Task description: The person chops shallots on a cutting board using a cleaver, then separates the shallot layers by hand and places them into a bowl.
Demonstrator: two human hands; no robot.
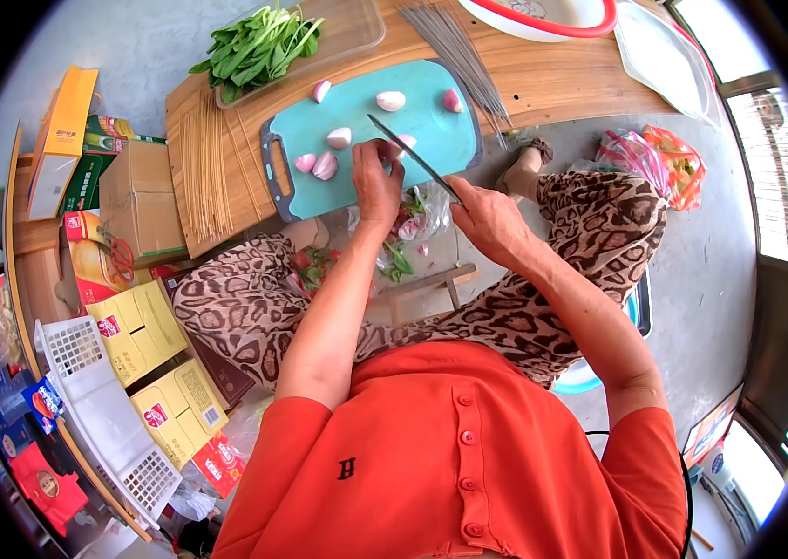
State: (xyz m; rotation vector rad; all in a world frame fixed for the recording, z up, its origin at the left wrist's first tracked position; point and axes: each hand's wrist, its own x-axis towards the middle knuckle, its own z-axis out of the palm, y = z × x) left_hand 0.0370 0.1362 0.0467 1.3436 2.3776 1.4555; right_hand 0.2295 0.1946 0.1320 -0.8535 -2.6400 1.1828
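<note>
My right hand (pixel 487 216) is closed round the handle of a knife (pixel 417 160), whose dark blade slants up and left over the blue cutting board (pixel 431 88). Beside the blade, at the board's near edge, my left hand (pixel 378 186) has its fingers bent together close to a pale purple-white piece (pixel 402 143), apparently an onion or shallot; whether the fingers grip it is unclear. More such pieces lie on the board: one (pixel 391 101) at the top, one (pixel 453 101) at the right, and several at the left, including one (pixel 325 166) near my left hand.
Leafy greens (pixel 259 47) rest at a clear tray on the wooden table (pixel 562 84). Thin wooden sticks (pixel 206 172) lie left of the board, metal skewers (pixel 459 56) behind it. A red-rimmed bowl (pixel 543 26) stands at the back. Boxes (pixel 138 200) are stacked at the left.
</note>
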